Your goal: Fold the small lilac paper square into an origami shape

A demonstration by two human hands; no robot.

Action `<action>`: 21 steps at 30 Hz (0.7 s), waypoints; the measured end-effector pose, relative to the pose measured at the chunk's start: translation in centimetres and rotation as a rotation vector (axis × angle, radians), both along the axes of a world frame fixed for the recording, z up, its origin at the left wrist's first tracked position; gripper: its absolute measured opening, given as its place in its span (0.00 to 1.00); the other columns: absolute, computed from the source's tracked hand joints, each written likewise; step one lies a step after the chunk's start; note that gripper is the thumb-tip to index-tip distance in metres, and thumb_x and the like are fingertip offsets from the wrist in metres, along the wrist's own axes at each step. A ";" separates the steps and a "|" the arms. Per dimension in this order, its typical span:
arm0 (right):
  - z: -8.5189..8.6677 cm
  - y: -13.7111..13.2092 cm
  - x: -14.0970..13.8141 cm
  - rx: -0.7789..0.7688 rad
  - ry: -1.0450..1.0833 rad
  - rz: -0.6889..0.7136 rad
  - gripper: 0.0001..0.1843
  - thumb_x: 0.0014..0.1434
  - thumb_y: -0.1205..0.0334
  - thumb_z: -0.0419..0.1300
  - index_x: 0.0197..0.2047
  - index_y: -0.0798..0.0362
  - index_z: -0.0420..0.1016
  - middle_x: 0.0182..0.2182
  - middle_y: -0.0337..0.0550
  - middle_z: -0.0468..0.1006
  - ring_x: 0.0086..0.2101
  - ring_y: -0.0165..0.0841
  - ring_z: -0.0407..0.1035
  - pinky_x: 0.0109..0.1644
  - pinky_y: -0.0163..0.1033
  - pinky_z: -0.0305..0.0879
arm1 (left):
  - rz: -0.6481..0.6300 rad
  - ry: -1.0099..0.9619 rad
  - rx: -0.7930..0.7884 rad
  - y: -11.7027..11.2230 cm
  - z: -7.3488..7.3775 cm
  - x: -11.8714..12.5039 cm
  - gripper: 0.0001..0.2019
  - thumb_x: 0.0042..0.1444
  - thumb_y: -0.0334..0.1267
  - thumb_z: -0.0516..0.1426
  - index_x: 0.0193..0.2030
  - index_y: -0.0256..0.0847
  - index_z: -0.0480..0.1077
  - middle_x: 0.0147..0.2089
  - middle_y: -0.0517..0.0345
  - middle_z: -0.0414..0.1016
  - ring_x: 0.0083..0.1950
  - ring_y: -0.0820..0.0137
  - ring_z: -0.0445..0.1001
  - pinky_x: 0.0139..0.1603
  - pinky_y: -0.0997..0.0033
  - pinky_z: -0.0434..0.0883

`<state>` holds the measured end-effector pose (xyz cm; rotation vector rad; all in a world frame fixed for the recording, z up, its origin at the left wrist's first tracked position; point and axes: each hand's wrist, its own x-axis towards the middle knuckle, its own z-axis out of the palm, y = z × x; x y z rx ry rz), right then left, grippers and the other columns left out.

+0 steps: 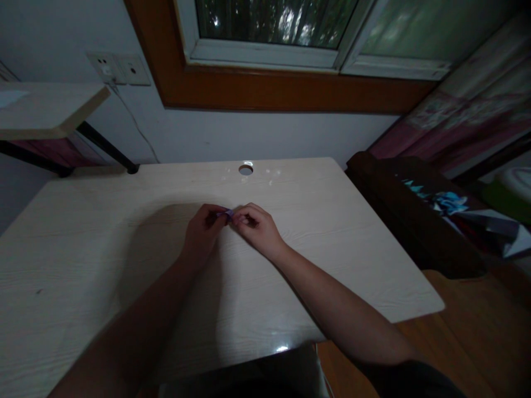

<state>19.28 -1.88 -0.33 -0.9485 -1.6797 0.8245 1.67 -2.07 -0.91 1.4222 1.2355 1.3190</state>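
A small purple piece (226,213), perhaps folded paper, is pinched between my two hands above the middle of the desk. Its exact kind is too small to make out. My left hand (202,229) grips its left side with thumb and bent fingers. On the other side, my right hand (258,225) holds the right end between thumb and fingertips. The fingers cover most of the piece. Both hands are close together, low over the pale wood-grain desktop (166,287).
A round cable hole (246,170) lies near the desk's back edge. At the left, a raised shelf (50,113) stands on black legs, with a cord (135,119) running down from wall sockets (119,68). Beyond the right edge is a dark wooden piece (398,210) with blue items (450,202).
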 end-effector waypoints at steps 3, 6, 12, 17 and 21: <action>-0.1 0.1 0.0 -0.024 0.029 0.009 0.04 0.60 0.67 0.62 0.38 0.50 0.79 0.34 0.40 0.75 0.34 0.30 0.71 0.38 0.35 0.67 | 0.016 -0.004 -0.010 0.0 0.1 0.0 0.09 0.55 0.39 0.63 0.42 0.41 0.73 0.37 0.58 0.79 0.38 0.69 0.78 0.42 0.69 0.73; -0.1 0.1 0.0 -0.017 0.016 0.002 0.04 0.60 0.66 0.63 0.37 0.50 0.79 0.34 0.40 0.75 0.34 0.30 0.70 0.38 0.36 0.67 | 0.003 0.001 -0.017 0.1 0.0 0.0 0.09 0.54 0.40 0.63 0.42 0.41 0.73 0.38 0.58 0.79 0.39 0.68 0.78 0.44 0.67 0.73; -0.3 0.0 0.1 0.017 -0.018 0.022 0.02 0.62 0.63 0.63 0.38 0.49 0.78 0.34 0.40 0.75 0.35 0.31 0.70 0.40 0.37 0.67 | 0.029 0.080 0.028 0.0 -0.1 0.0 0.08 0.53 0.37 0.64 0.40 0.43 0.73 0.38 0.59 0.79 0.40 0.68 0.78 0.46 0.66 0.75; -0.7 0.1 -0.2 -0.140 0.163 0.021 0.07 0.59 0.57 0.67 0.39 0.49 0.75 0.34 0.40 0.76 0.34 0.31 0.71 0.40 0.37 0.68 | 0.012 0.018 0.070 -0.3 0.1 0.1 0.08 0.54 0.39 0.64 0.39 0.42 0.73 0.41 0.56 0.81 0.43 0.66 0.79 0.49 0.64 0.75; -0.7 0.1 -0.4 -0.220 0.223 0.020 0.11 0.57 0.54 0.68 0.39 0.50 0.74 0.34 0.40 0.78 0.34 0.31 0.72 0.40 0.37 0.69 | -0.030 -0.094 0.063 -0.4 0.1 0.3 0.08 0.55 0.39 0.64 0.39 0.41 0.71 0.45 0.52 0.82 0.48 0.64 0.81 0.55 0.58 0.75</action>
